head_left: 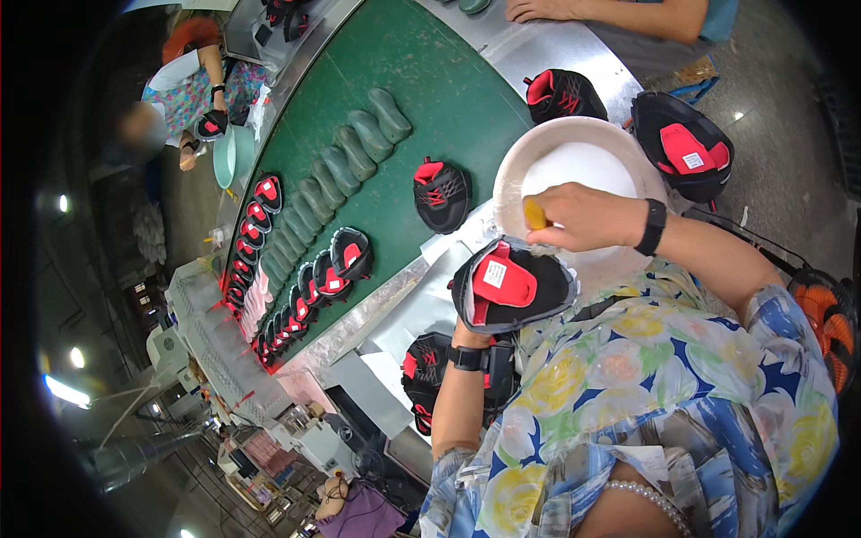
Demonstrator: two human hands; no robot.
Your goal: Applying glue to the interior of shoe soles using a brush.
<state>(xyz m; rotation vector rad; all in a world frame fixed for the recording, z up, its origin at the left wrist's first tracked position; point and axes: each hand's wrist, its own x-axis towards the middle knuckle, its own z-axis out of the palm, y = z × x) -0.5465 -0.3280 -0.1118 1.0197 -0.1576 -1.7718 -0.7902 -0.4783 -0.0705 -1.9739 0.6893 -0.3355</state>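
Observation:
My left hand (470, 334) holds a black shoe upper (554, 289) from beneath, its underside turned up. A red insole piece (505, 280) with a white label shows inside the upper; most of my left fingers are hidden under it. Above the upper's far edge, my right hand (576, 218) is closed round a yellow-handled brush (535, 213). The brush's lower end is hard to make out against the upper's edge. Just beyond and partly behind my right hand is a pale round basin (511, 166) with white liquid (583, 170) in it.
Black-and-red shoe uppers (442, 195) (563, 95) (683, 148) stand around the basin; others (425, 377) lie by my left forearm. The green belt (430, 81) carries rows of uppers (350, 254) and grey-green soles (357, 152). Co-workers' arms (628, 16) (212, 67) show across the belt.

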